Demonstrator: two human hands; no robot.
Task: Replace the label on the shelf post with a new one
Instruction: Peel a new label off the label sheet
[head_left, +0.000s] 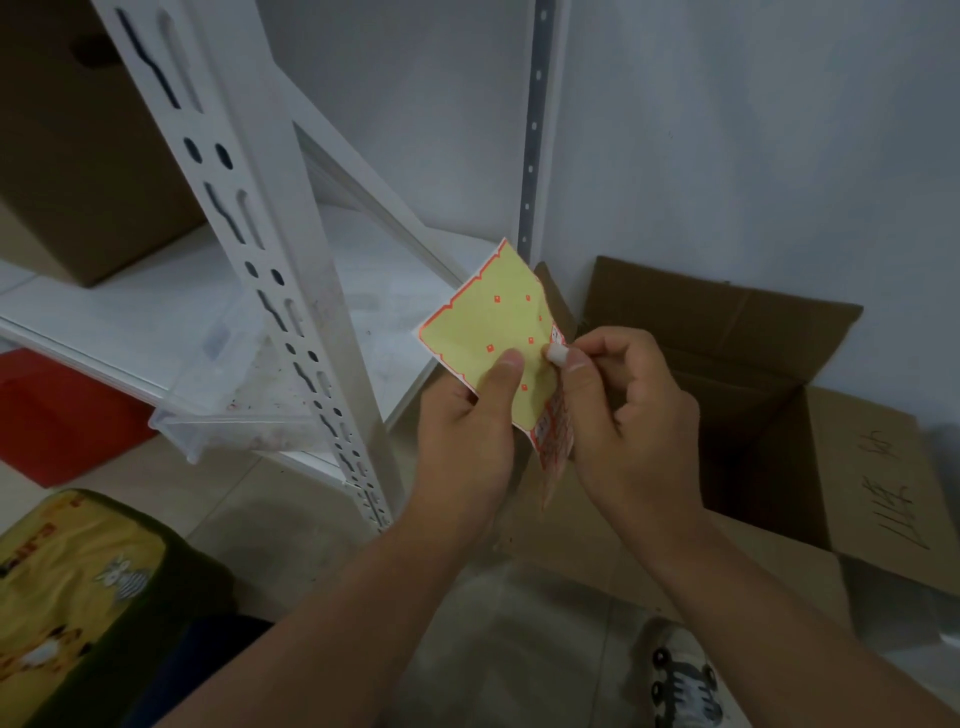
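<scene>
1. My left hand (470, 415) holds the label sheet (493, 332) from below, its grip pinching the yellow backing with the thumb pressed on the near face.
2. My right hand (618, 400) has thumb and forefinger pressed together on a small white label (557, 355) at the sheet's right edge; the other fingers are curled behind it.
3. The sheet is held in the air, just right of the shelf post (275, 270), a white slotted upright slanting across the left of the scene. No label is visible on the post's near face.
4. Step in hand, as I judge it: peeling a fresh label free of its backing.
5. The next move calls for keeping the sticky side off my fingers, carrying the label left to the post and pressing it flat on a face between the slots.
6. An open cardboard box (779, 374) stands to the right.
</scene>
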